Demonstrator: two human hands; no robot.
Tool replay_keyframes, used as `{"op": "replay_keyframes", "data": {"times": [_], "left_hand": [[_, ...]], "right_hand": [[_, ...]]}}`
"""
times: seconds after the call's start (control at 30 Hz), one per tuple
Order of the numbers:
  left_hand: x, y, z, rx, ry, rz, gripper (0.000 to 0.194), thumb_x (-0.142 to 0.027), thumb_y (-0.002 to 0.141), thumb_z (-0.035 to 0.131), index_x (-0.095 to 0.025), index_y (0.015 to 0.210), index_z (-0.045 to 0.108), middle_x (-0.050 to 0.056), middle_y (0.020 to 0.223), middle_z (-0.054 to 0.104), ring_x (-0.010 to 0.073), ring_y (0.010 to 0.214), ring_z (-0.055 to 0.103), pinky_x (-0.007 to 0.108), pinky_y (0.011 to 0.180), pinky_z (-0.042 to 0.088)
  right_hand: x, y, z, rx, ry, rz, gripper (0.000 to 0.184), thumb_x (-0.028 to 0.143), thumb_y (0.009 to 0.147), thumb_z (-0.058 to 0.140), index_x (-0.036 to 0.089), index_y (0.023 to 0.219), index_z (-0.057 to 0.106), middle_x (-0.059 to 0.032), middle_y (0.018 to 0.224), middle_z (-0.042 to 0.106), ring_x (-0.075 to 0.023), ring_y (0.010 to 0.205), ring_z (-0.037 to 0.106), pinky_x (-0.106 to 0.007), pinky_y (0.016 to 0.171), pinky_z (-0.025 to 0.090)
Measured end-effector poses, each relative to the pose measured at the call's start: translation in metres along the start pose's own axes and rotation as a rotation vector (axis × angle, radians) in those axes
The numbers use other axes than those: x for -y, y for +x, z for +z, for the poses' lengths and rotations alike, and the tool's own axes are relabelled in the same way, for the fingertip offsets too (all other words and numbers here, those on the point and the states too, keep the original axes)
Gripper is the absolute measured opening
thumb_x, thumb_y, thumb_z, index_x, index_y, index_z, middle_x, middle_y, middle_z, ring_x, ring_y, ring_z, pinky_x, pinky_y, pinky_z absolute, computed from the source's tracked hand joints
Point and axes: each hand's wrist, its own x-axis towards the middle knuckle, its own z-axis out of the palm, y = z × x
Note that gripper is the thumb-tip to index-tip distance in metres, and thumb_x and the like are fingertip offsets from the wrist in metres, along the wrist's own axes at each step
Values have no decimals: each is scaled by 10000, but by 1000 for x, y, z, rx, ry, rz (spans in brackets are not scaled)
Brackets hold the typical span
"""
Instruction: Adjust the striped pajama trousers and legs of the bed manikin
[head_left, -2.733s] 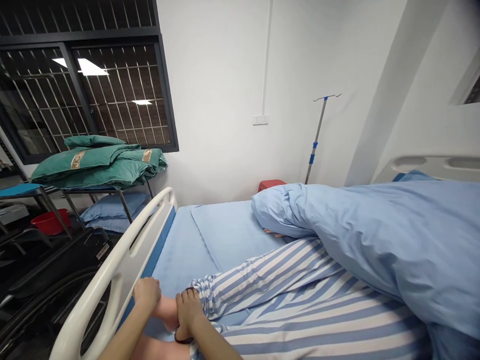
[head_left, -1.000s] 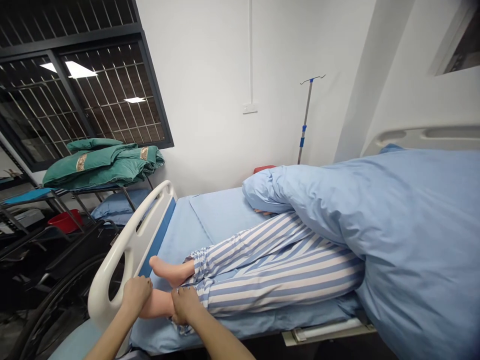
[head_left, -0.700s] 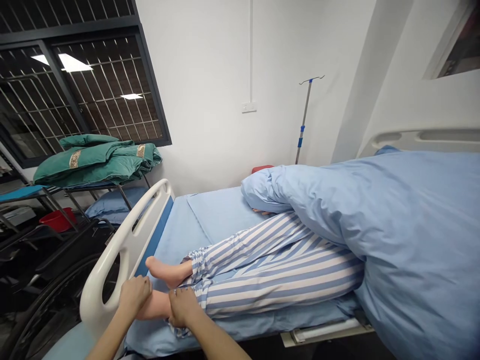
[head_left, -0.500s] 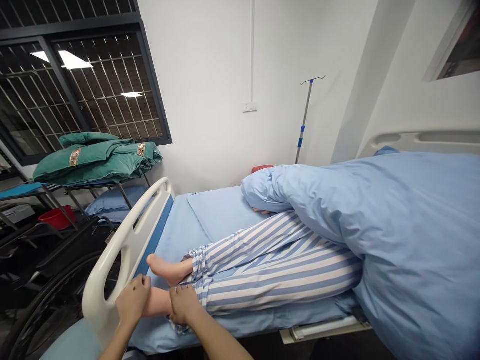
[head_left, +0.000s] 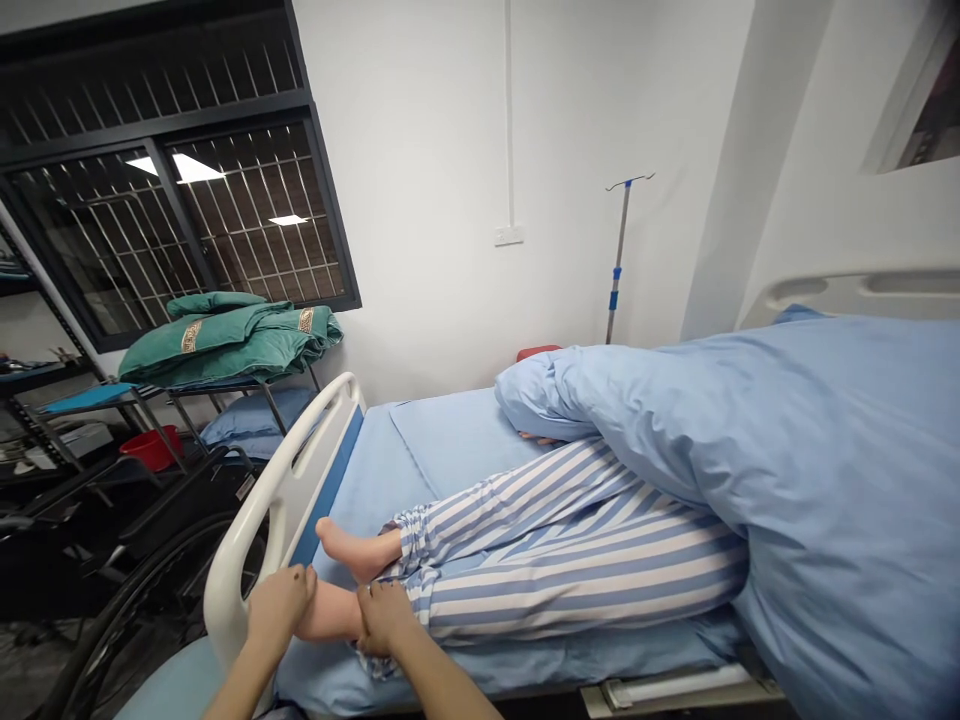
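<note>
My left hand (head_left: pixel 280 606) is wrapped over the toe end of the nearer bare foot (head_left: pixel 330 610). Around that leg's ankle, by the gathered trouser cuff, my right hand (head_left: pixel 384 618) is closed. The other bare foot (head_left: pixel 358 550) lies just beyond, untouched. Blue-and-white striped trousers (head_left: pixel 585 570) cover both legs, which stretch along the bed toward the right. A light blue quilt (head_left: pixel 825 450) hides the upper part of the body; some fingertips show under its edge. Whether this is a person or a manikin I cannot tell.
The white footboard (head_left: pixel 244 520) rises close to my left hand. A wheelchair (head_left: pixel 172 520) stands beyond it, with a red basin (head_left: pixel 152 448) and folded green quilts (head_left: pixel 225 340) behind. An IV pole (head_left: pixel 620 255) stands at the far side of the bed.
The whole view has shifted, so everything sits slightly lower and further right. Both hands keep their hold on the foot and ankle, with little visible movement of the leg.
</note>
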Motion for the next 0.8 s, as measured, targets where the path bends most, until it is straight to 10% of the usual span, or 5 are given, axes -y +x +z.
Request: {"op": "replay_keyframes", "data": {"times": [0.47, 0.8], "left_hand": [[-14, 42, 12, 88, 134, 174, 439, -242, 834, 293, -81, 900, 695, 201, 932, 677, 321, 900, 623, 430, 783, 437], [-12, 5, 23, -52, -256, -365, 480, -374, 890, 178, -192, 1008, 606, 126, 975, 682, 245, 820, 651, 325, 668, 451]], "right_hand": [[-4, 5, 6, -18, 3, -8, 573, 375, 603, 626, 108, 1100, 527, -179, 1031, 630, -314, 915, 606, -451, 783, 493], [-2, 0, 5, -54, 12, -17, 578, 400, 640, 645, 107, 1119, 508, -178, 1039, 626, -309, 928, 598, -451, 799, 478]]}}
